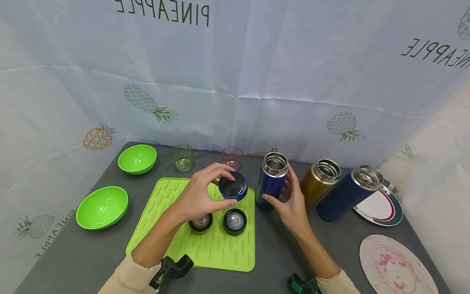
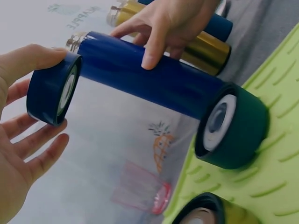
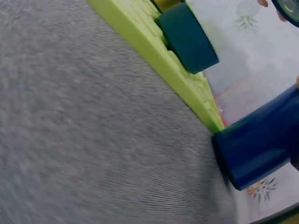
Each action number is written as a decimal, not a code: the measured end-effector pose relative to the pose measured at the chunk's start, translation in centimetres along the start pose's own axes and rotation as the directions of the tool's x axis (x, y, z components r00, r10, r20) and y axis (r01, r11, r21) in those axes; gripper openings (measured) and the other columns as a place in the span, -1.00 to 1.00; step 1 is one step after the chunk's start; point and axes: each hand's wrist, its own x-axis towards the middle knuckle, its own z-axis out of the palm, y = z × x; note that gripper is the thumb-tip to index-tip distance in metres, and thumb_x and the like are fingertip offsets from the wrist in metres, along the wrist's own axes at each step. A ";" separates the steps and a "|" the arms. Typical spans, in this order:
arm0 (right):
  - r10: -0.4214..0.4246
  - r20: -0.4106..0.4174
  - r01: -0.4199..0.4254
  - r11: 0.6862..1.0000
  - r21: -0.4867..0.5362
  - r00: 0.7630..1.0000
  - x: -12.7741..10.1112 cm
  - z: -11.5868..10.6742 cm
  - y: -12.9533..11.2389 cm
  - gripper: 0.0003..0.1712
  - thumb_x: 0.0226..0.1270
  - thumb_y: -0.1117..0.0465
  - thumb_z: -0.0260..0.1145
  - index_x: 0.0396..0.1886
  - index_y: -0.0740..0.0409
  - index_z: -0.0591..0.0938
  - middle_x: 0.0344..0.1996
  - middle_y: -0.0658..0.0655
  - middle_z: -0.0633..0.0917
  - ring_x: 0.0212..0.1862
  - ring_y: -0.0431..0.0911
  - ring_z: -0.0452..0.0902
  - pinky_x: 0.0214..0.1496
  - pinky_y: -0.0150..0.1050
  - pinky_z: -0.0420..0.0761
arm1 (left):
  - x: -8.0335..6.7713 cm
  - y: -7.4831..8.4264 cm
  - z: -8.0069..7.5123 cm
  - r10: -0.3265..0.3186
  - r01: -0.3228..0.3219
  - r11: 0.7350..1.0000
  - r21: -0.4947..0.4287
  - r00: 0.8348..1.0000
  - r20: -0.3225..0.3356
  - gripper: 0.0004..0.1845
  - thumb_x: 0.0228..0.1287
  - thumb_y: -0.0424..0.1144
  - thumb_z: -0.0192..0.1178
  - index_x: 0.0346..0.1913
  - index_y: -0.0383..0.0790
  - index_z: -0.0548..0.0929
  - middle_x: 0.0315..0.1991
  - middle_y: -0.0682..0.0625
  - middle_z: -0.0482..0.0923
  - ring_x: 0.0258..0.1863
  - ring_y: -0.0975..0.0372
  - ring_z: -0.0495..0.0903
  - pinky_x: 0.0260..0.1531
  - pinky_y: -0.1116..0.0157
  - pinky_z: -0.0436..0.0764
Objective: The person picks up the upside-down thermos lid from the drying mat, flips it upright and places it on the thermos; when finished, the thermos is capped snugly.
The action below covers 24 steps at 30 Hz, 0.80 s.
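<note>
My left hand point(image 1: 198, 192) pinches a blue bottle lid point(image 1: 233, 186) between thumb and fingers, above the green mat. In the left wrist view the lid point(image 2: 52, 88) is turned on its side, its pale inner side facing the bottle. My right hand point(image 1: 292, 206) grips the blue metal bottle point(image 1: 271, 185), which stands upright and uncapped beside the mat; only part of this bottle point(image 3: 261, 140) shows in the right wrist view. Two more lids lie inner side up on the mat: a dark green one point(image 2: 245, 133) and a gold one point(image 1: 200, 224), partly behind my left wrist.
An uncapped gold bottle point(image 1: 312, 190) and dark blue bottle point(image 1: 338, 200) stand to the right. Plates point(image 1: 389, 218) and a pink round mat point(image 1: 396, 265) lie beyond them. Green bowls point(image 1: 102, 208) sit left of the ribbed green mat point(image 1: 220, 257); a clear glass point(image 1: 182, 158) and pink glass point(image 1: 232, 155) stand behind.
</note>
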 end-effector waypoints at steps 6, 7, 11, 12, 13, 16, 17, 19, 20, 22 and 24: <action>-0.007 0.092 0.016 0.995 -0.094 0.996 0.7 -1.0 -1.1 0.14 0.04 0.37 0.62 0.58 0.04 0.19 0.50 0.28 0.39 0.47 0.32 0.38 0.43 0.26 0.42 | 1.8 0.6 -0.9 0.037 -0.037 0.999 -0.006 0.999 -0.032 -0.57 0.05 -0.17 0.57 -0.01 -0.04 0.66 0.26 0.04 0.58 0.24 0.16 0.59 0.01 0.18 0.69; -0.010 0.115 0.022 0.994 -0.105 0.993 0.8 -1.2 -1.3 0.13 0.04 0.37 0.62 0.56 0.06 0.21 0.48 0.29 0.41 0.46 0.31 0.39 0.43 0.25 0.43 | 2.2 0.7 -1.1 0.045 -0.045 0.999 -0.010 0.998 -0.035 -0.57 0.05 -0.17 0.57 -0.01 -0.05 0.66 0.25 0.04 0.58 0.24 0.16 0.59 0.02 0.17 0.69; -0.016 0.210 0.046 0.989 -0.139 0.978 1.5 -1.9 -1.8 0.11 0.00 0.36 0.65 0.53 0.03 0.26 0.45 0.24 0.46 0.45 0.26 0.42 0.41 0.27 0.45 | 4.0 1.4 -1.6 0.061 -0.062 0.997 -0.052 0.998 -0.031 -0.56 0.07 -0.19 0.56 0.01 -0.08 0.64 0.25 0.03 0.56 0.22 0.17 0.59 0.06 0.18 0.69; -0.015 0.229 0.049 0.988 -0.146 0.973 1.7 -2.1 -1.9 0.11 -0.01 0.35 0.65 0.53 0.00 0.27 0.45 0.22 0.47 0.46 0.24 0.43 0.41 0.28 0.45 | 4.3 1.5 -1.7 0.060 -0.062 0.996 -0.064 0.998 -0.026 -0.56 0.08 -0.19 0.55 0.02 -0.09 0.63 0.26 0.03 0.55 0.22 0.17 0.59 0.07 0.19 0.69; -0.011 0.245 0.050 0.987 -0.152 0.969 1.8 -2.2 -2.0 0.11 -0.01 0.34 0.66 0.52 -0.03 0.28 0.44 0.21 0.48 0.46 0.23 0.43 0.40 0.29 0.46 | 4.7 1.7 -1.8 0.058 -0.059 0.995 -0.076 0.998 -0.019 -0.56 0.09 -0.20 0.55 0.03 -0.09 0.63 0.26 0.02 0.55 0.21 0.17 0.59 0.07 0.19 0.69; -0.005 0.283 0.052 0.986 -0.161 0.959 2.2 -2.4 -2.2 0.10 -0.01 0.32 0.66 0.52 -0.07 0.30 0.43 0.20 0.50 0.46 0.21 0.43 0.39 0.31 0.47 | 5.4 1.9 -1.8 0.043 -0.042 0.992 -0.117 0.999 0.000 -0.56 0.11 -0.22 0.53 0.04 -0.11 0.62 0.27 0.02 0.54 0.22 0.17 0.58 0.10 0.19 0.69; -0.002 0.291 0.051 0.986 -0.160 0.957 2.3 -2.4 -2.2 0.10 -0.01 0.31 0.67 0.52 -0.08 0.30 0.42 0.19 0.50 0.45 0.21 0.44 0.39 0.31 0.47 | 5.6 1.9 -1.7 0.038 -0.037 0.991 -0.131 0.999 0.006 -0.56 0.11 -0.22 0.53 0.04 -0.11 0.62 0.27 0.02 0.53 0.23 0.17 0.57 0.10 0.18 0.69; -0.001 0.306 0.052 0.986 -0.158 0.952 2.4 -2.4 -2.3 0.10 -0.01 0.29 0.67 0.52 -0.09 0.30 0.42 0.20 0.51 0.44 0.21 0.45 0.38 0.31 0.48 | 5.9 1.8 -1.5 0.033 -0.030 0.987 -0.155 0.999 0.013 -0.56 0.11 -0.22 0.53 0.04 -0.13 0.62 0.26 0.01 0.54 0.23 0.17 0.57 0.12 0.18 0.69; 0.000 0.312 0.051 0.986 -0.156 0.950 2.4 -2.3 -2.3 0.10 0.00 0.29 0.67 0.52 -0.09 0.30 0.42 0.20 0.51 0.44 0.21 0.46 0.38 0.31 0.49 | 6.0 1.8 -1.4 0.031 -0.029 0.986 -0.165 0.999 0.015 -0.56 0.11 -0.23 0.53 0.04 -0.14 0.62 0.25 0.01 0.54 0.23 0.16 0.57 0.13 0.17 0.69; 0.000 0.321 0.051 0.987 -0.151 0.947 2.4 -2.3 -2.4 0.09 0.01 0.29 0.66 0.52 -0.09 0.30 0.42 0.20 0.51 0.44 0.21 0.46 0.38 0.30 0.49 | 6.1 1.6 -1.1 0.030 -0.025 0.985 -0.171 0.999 0.023 -0.55 0.10 -0.22 0.54 0.03 -0.15 0.61 0.24 0.00 0.55 0.22 0.16 0.58 0.14 0.17 0.69; -0.003 0.333 0.055 0.988 -0.146 0.943 2.4 -2.2 -2.4 0.08 0.02 0.29 0.65 0.52 -0.08 0.30 0.42 0.20 0.51 0.44 0.21 0.46 0.38 0.30 0.50 | 6.1 1.5 -0.9 0.028 -0.022 0.987 -0.161 0.999 0.032 -0.55 0.10 -0.22 0.54 0.03 -0.15 0.61 0.22 0.00 0.55 0.20 0.16 0.59 0.13 0.18 0.70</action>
